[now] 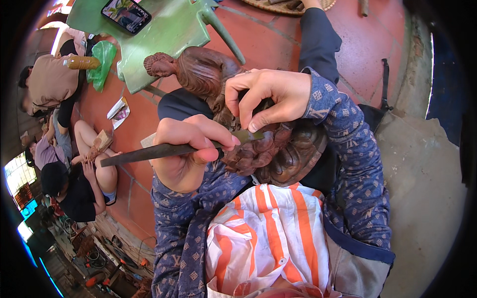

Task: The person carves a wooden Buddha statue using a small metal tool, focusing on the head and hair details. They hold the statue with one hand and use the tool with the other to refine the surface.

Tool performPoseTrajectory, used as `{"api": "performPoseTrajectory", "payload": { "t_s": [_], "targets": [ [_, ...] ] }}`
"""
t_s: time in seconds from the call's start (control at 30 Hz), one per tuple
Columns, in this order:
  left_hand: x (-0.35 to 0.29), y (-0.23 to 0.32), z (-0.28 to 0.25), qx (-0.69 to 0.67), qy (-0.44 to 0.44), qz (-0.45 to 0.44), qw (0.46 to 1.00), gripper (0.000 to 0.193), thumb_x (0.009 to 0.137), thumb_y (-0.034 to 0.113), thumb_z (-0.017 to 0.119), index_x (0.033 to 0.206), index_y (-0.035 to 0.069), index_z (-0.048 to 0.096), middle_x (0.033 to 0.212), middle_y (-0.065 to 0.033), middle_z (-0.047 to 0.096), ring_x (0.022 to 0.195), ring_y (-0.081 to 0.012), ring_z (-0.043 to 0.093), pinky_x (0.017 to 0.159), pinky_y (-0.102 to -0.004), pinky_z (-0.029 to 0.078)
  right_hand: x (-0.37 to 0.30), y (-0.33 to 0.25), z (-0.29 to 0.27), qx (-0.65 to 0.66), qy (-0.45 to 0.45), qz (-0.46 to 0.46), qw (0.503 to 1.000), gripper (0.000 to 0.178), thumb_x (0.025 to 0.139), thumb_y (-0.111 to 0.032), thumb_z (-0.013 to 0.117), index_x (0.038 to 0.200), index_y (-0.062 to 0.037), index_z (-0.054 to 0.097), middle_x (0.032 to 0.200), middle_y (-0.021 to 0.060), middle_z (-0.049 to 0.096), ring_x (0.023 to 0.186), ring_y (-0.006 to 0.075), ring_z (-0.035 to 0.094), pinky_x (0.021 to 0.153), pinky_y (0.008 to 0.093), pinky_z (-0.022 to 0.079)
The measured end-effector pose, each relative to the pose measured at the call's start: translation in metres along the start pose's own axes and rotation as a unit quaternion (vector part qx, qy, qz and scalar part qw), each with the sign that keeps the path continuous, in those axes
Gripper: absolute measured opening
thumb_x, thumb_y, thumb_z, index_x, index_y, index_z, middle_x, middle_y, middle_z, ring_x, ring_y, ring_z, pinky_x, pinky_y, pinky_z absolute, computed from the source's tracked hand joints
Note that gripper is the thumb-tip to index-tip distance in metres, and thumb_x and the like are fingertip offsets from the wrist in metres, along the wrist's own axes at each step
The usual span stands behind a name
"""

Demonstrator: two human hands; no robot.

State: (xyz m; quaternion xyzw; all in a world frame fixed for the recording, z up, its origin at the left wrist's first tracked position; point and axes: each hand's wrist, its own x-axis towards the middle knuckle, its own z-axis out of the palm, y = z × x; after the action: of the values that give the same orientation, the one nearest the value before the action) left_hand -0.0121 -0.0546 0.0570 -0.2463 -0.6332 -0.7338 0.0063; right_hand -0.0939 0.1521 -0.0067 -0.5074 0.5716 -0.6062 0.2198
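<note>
A dark brown carved wooden statue [203, 69] of a seated figure lies tilted across my lap, its head toward the upper left. My left hand [181, 154] is closed around a long, flat, dark file [144, 154], whose broad end sticks out to the left. The file's narrow tip reaches the knobbly carved part of the statue. My right hand [273, 97] bends over the statue from the right, thumb and forefinger closed at the file's tip. Its other fingers curl over the carving and are partly hidden.
A green plastic chair [164, 37] with a phone [126, 15] on it stands at upper left. Nearby are a green plastic bag [102, 64] and a torn wrapper [118, 111] on the red tiles. Other people sit at left, one holding a wood block [102, 141]. A woven tray [283, 7] lies far ahead.
</note>
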Motion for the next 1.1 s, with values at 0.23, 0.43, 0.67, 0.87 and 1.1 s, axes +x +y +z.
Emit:
{"api": "performPoseTrajectory", "payload": {
  "t_s": [0.23, 0.43, 0.67, 0.87, 1.1],
  "targets": [
    [0.001, 0.010, -0.009, 0.031, -0.037, -0.036, 0.998, 0.029, 0.090, 0.022, 0.069, 0.090, 0.002, 0.047, 0.081, -0.0195, 0.068, 0.070, -0.0218, 0.064, 0.064, -0.0289, 0.052, 0.004, -0.009, 0.009, -0.096, 0.008, -0.007, 0.995, 0.016, 0.081, -0.022, 0.077, 0.084, -0.0066, 0.074, 0.094, 0.0054, 0.057, 0.091, 0.0243, 0.057, 0.081, 0.0387, 0.042],
    [0.001, 0.001, 0.000, -0.002, -0.001, -0.006, 1.000, 0.030, 0.091, 0.022, 0.068, 0.095, 0.001, 0.046, 0.085, -0.0204, 0.068, 0.071, -0.0221, 0.064, 0.066, -0.0298, 0.053, -0.001, -0.008, -0.002, 0.029, 0.002, 0.035, 0.999, 0.012, 0.080, -0.013, 0.076, 0.085, -0.0030, 0.073, 0.096, 0.0072, 0.057, 0.093, 0.0238, 0.057, 0.084, 0.0374, 0.044],
    [-0.002, 0.004, -0.003, 0.021, -0.018, -0.023, 0.999, 0.029, 0.091, 0.021, 0.069, 0.095, 0.001, 0.047, 0.085, -0.0209, 0.069, 0.070, -0.0210, 0.065, 0.064, -0.0286, 0.053, 0.000, -0.002, 0.005, -0.005, 0.014, 0.007, 1.000, 0.011, 0.079, -0.015, 0.076, 0.083, -0.0049, 0.073, 0.093, 0.0075, 0.057, 0.091, 0.0250, 0.057, 0.081, 0.0384, 0.043],
    [-0.001, 0.008, -0.001, 0.017, -0.012, -0.026, 0.999, 0.029, 0.089, 0.022, 0.070, 0.088, 0.002, 0.049, 0.082, -0.0213, 0.070, 0.067, -0.0215, 0.065, 0.061, -0.0283, 0.053, 0.002, -0.003, 0.010, -0.047, 0.026, -0.014, 0.998, 0.013, 0.079, -0.019, 0.076, 0.082, -0.0065, 0.074, 0.092, 0.0058, 0.056, 0.090, 0.0249, 0.057, 0.080, 0.0391, 0.042],
    [0.000, 0.008, -0.007, 0.031, -0.026, 0.011, 0.999, 0.032, 0.088, 0.024, 0.071, 0.091, 0.003, 0.047, 0.079, -0.0210, 0.069, 0.067, -0.0242, 0.066, 0.059, -0.0297, 0.053, 0.003, -0.006, 0.009, -0.041, 0.022, 0.012, 0.999, 0.013, 0.080, -0.019, 0.075, 0.084, -0.0064, 0.073, 0.092, 0.0058, 0.056, 0.090, 0.0250, 0.057, 0.078, 0.0384, 0.043]
  ]
}}
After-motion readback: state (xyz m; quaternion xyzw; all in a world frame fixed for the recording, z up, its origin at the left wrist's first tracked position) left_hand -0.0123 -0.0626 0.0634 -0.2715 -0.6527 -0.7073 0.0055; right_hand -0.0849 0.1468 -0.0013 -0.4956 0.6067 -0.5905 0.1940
